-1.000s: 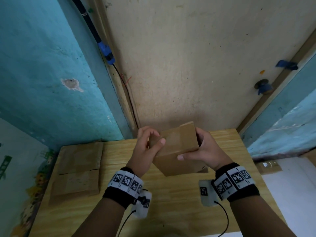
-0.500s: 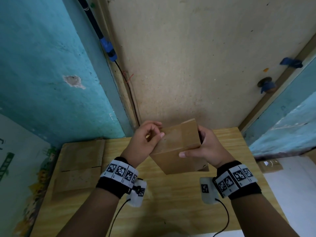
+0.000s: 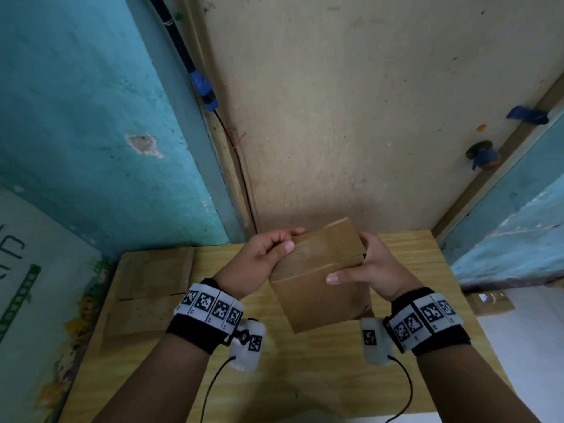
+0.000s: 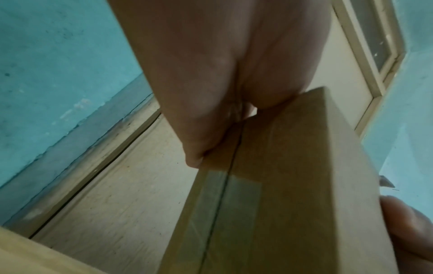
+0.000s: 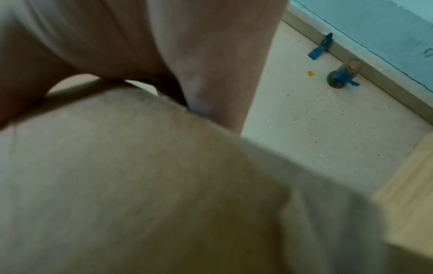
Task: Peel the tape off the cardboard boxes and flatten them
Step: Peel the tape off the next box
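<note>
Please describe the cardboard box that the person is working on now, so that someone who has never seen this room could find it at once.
Look at the wooden table standing in the corner of the turquoise walls. Above its middle, the left hand and right hand hold a small cardboard box in the air. Unlike the flattened cardboard lying at the table's left edge, it is still box-shaped, with tape over its seam.

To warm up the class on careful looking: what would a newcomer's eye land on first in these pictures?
First, the cardboard box held up over the wooden table, gripped by the left hand and the right hand. The left hand's fingers curl at the box's far corner, where clear tape runs along the flap seam. At the table's left edge lies flat cardboard.
</note>
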`<control>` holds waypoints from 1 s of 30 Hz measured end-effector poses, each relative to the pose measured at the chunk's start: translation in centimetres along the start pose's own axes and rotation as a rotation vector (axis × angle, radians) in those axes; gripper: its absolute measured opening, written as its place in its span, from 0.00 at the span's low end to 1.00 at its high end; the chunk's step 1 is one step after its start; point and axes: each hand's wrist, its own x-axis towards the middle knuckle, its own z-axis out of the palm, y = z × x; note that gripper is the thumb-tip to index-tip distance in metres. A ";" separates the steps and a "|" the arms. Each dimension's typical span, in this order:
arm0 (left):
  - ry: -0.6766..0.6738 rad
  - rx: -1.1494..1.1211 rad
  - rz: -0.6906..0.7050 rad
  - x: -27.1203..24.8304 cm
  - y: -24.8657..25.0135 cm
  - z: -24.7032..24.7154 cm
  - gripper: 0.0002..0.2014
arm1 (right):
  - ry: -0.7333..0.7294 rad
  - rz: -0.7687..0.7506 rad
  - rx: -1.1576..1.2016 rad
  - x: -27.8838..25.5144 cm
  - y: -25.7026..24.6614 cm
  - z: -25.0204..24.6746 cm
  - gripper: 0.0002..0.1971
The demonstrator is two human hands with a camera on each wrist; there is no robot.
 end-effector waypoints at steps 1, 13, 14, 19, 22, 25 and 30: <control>0.004 0.003 0.009 0.0 0.0 0.0 0.10 | -0.006 0.001 0.008 0.0 0.0 -0.1 0.37; 0.096 0.680 0.141 -0.6 -1.4 0.7 0.04 | -0.042 -0.042 -0.138 0.0 0.2 0.7 0.36; 0.049 0.598 0.079 -0.6 -1.5 0.8 0.06 | -0.052 -0.046 -0.164 0.0 0.1 1.0 0.35; -0.021 0.402 -0.028 -0.6 -1.8 0.8 0.13 | -0.065 0.009 -0.167 0.1 0.1 0.8 0.30; 0.070 -0.199 -0.079 -1.2 -1.4 0.1 0.14 | -0.028 0.017 -0.111 0.1 0.3 -0.7 0.31; 0.109 -0.763 -0.066 -1.7 -1.1 -0.9 0.11 | -0.030 0.018 -0.081 0.2 0.1 -1.9 0.33; 0.139 -0.861 -0.047 -1.2 -1.6 -1.6 0.16 | -0.016 0.000 0.067 0.8 -0.1 -2.6 0.28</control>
